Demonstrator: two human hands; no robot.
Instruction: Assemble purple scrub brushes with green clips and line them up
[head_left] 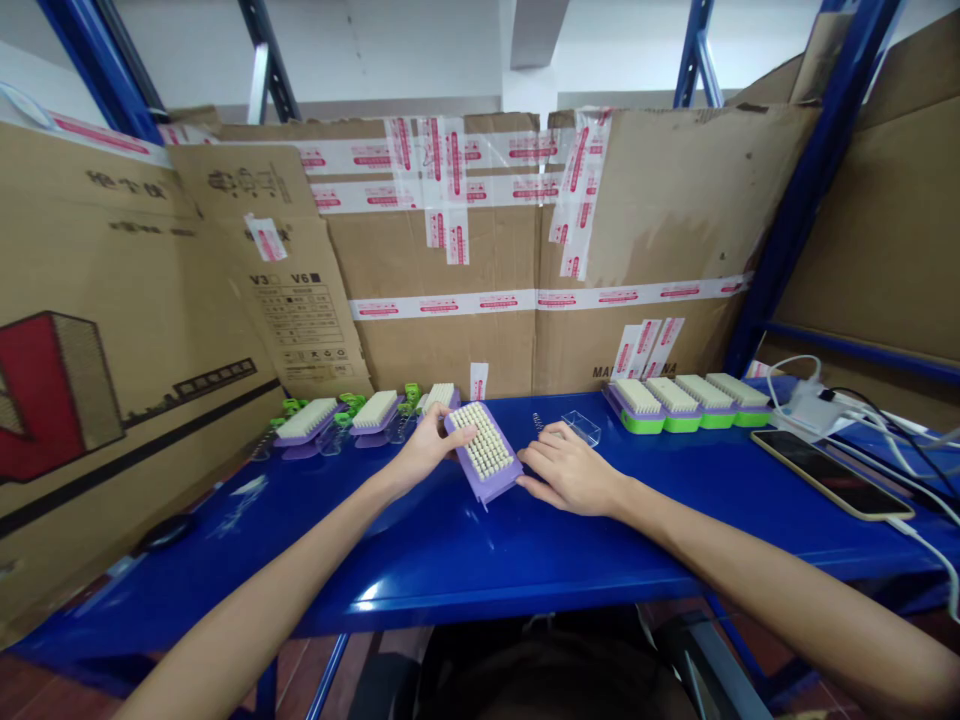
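Note:
A purple scrub brush top (487, 450) with pale bristles facing up is held tilted above the table in the middle of the head view. My left hand (431, 445) grips its upper left end, thumb lying over the bristles. At its right edge, the curled fingertips and thumb of my right hand (574, 470) pinch the purple rim. Just behind my right hand lie a clear plastic box-shaped part (583, 428) and a small metal spring (538, 423). The underside of the held brush is hidden.
On the blue table (420, 560), similar brush tops (306, 420) stand at back left among green parts (350, 404) and clear pieces. Several brushes with green bases (679, 420) line the back right. A phone (832, 472) charges beside a white power strip (806, 408). Cardboard walls (442, 350) enclose the table.

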